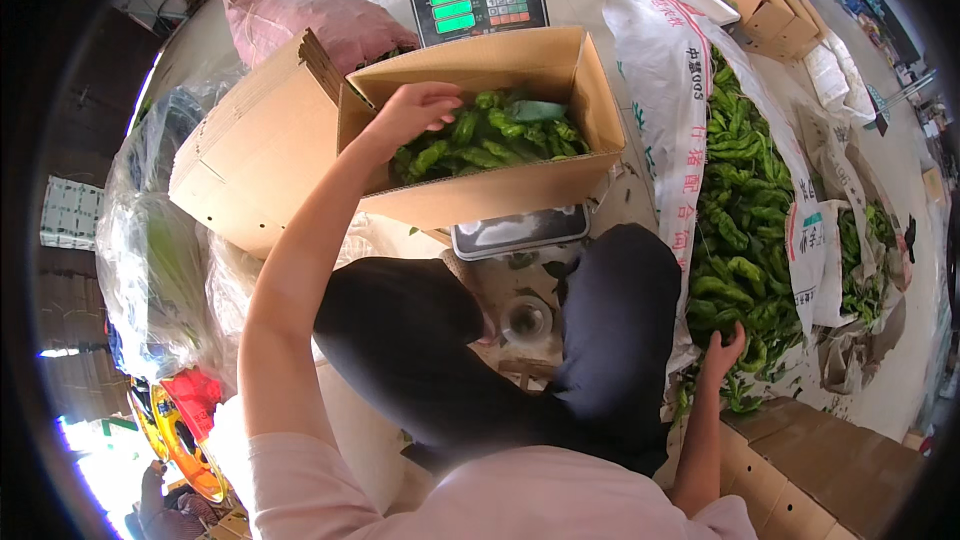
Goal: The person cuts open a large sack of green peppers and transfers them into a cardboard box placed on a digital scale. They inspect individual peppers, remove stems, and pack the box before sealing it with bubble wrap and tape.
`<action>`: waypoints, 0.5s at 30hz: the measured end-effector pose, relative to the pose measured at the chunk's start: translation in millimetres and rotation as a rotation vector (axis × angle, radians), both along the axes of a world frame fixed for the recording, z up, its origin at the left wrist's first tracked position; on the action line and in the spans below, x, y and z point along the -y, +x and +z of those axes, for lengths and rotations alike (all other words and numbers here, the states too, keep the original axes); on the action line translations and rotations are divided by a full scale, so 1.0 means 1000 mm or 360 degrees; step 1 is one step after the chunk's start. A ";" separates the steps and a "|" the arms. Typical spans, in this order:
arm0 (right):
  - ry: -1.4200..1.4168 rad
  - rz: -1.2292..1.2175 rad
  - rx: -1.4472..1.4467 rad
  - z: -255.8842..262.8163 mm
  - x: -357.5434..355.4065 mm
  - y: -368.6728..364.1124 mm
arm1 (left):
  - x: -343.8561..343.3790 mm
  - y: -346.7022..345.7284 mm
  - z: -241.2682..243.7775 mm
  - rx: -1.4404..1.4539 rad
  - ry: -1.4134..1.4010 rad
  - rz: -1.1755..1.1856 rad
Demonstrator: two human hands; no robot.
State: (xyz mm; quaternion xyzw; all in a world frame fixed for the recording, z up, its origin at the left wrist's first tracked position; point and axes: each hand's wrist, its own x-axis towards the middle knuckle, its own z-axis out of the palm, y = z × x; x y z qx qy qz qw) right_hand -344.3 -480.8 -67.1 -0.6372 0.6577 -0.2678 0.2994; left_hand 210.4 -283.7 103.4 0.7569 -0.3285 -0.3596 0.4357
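An open cardboard box (487, 191) stands on a digital scale (523, 231), with green peppers (480, 146) inside. A piece of green translucent material (536, 111) lies on those peppers. My left hand (420, 112) is over the box's left part, fingers slightly bent; whether it touches a pepper I cannot tell. To my right, a long white woven sack (667, 112) lies open, full of green peppers (739, 225). At the near end of this pile is my right hand (724, 351), fingers curved against the peppers; its grip is partly hidden.
The scale's lit display (452, 9) rises behind the box. Folded cardboard boxes (255, 142) lean at its left, before a pink sack (300, 19). Plastic bags (161, 277) lie farther left. More cardboard (810, 457) is at the lower right, and a clear round container (526, 321) sits between my legs.
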 end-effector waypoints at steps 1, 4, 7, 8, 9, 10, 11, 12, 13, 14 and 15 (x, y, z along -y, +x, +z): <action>0.0167 -0.0061 0.0237 -0.007 -0.004 -0.007 | 0.009 0.004 -0.007 0.0106 0.0062 -0.0149; 0.0449 -0.0214 0.0636 -0.010 -0.003 -0.001 | 0.051 -0.001 -0.025 0.0660 0.0179 -0.0445; 0.0555 -0.0354 0.0776 -0.003 0.004 0.020 | 0.082 -0.005 -0.049 0.1328 0.0123 -0.0655; 0.0590 -0.0395 0.0807 -0.003 0.005 0.027 | 0.086 -0.003 -0.060 0.1562 0.0058 -0.0706; 0.0597 -0.0458 0.0787 -0.002 0.005 0.033 | 0.091 0.000 -0.066 0.1544 0.0126 -0.0719; 0.0606 -0.0518 0.0766 0.001 0.004 0.039 | 0.095 0.004 -0.072 0.1526 0.0198 -0.0729; 0.0618 -0.0575 0.0744 0.002 0.003 0.044 | 0.096 0.009 -0.077 0.1507 0.0274 -0.0736; 0.0613 -0.0583 0.0737 0.000 0.004 0.042 | 0.099 0.011 -0.073 0.1137 0.0209 -0.0514; 0.0610 -0.0587 0.0728 -0.002 0.004 0.036 | 0.100 0.014 -0.069 0.0767 0.0149 -0.0290; 0.0610 -0.0589 0.0719 -0.004 0.004 0.032 | 0.101 0.018 -0.065 0.0396 0.0093 -0.0063; 0.0455 -0.0567 0.0657 -0.004 0.003 0.026 | 0.101 0.013 -0.058 -0.0160 -0.0294 0.0203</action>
